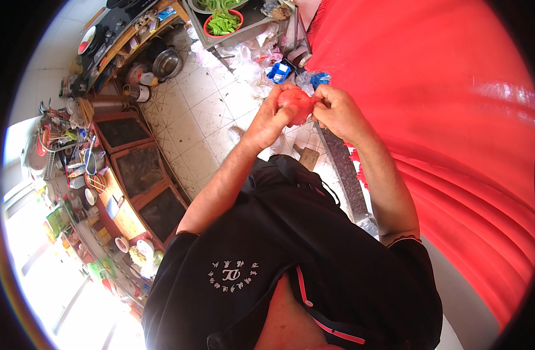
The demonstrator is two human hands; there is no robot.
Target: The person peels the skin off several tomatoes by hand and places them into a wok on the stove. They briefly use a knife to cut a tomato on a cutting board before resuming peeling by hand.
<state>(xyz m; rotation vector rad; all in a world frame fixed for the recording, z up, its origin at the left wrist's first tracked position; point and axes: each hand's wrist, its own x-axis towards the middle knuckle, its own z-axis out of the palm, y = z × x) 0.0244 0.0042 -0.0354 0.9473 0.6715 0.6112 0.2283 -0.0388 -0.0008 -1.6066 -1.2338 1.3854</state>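
A round, glossy red tomato (pixel 297 105) is held up in front of my body. My left hand (pixel 271 118) wraps it from the left, thumb across its near side and fingers behind. From the other side, my right hand (pixel 341 111) pinches at its right edge with thumb and bent fingers. Whether that pinch is on loose skin or on the flesh, I cannot tell. Below and beyond the hands are the white floor tiles (pixel 199 111) and a heap of plastic bags (pixel 250 72).
Cut green vegetables fill a red-rimmed bowl (pixel 207 32) in a metal sink (pixel 252 36). A steel pot (pixel 167 64) sits on the floor. Left, a knife (pixel 115 206) lies on a wooden board (pixel 129 218) atop a cluttered counter. A large red cloth (pixel 425 87) hangs at right.
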